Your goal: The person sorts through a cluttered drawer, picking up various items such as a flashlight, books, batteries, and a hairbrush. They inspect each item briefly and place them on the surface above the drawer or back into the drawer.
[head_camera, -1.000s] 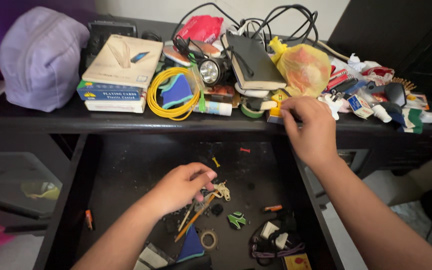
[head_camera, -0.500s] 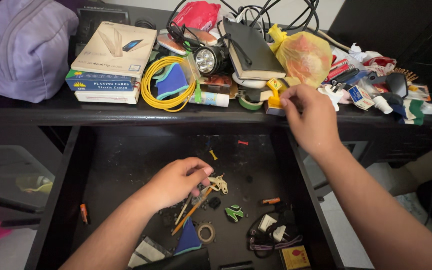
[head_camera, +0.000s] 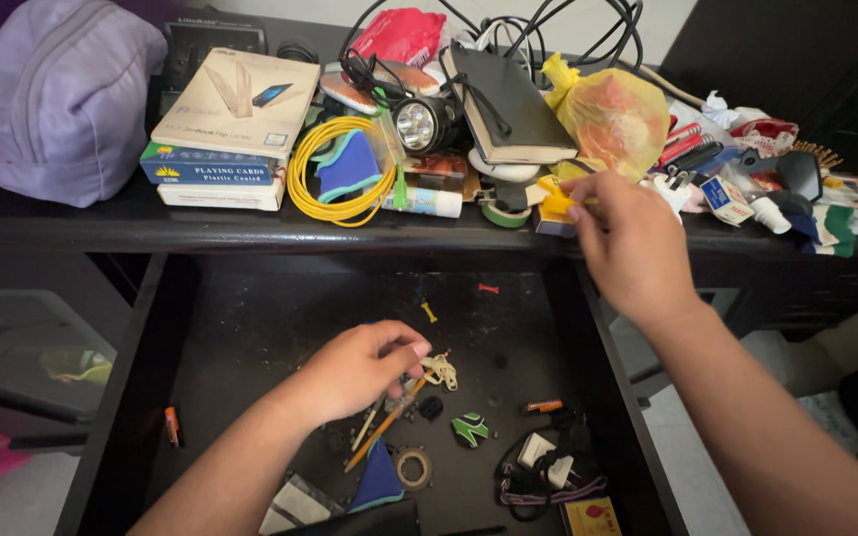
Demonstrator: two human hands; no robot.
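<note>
Head view: open drawer (head_camera: 250, 328) below cluttered desktop.
Left hand (head_camera: 355, 369): fingers pinched on pencils (head_camera: 386, 422) (low in drawer, beside cord knot (head_camera: 440, 371)).
Right hand (head_camera: 630, 241): pinching small yellow item (head_camera: 555, 204) at desk edge.

Open drawer (head_camera: 250, 328) below cluttered desktop (head_camera: 101, 223)

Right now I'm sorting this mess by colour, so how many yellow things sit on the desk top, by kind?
Yellow cable coil: 1
Yellow plastic bag: 1
Small yellow tool at the right hand: 1
Total: 3
</note>
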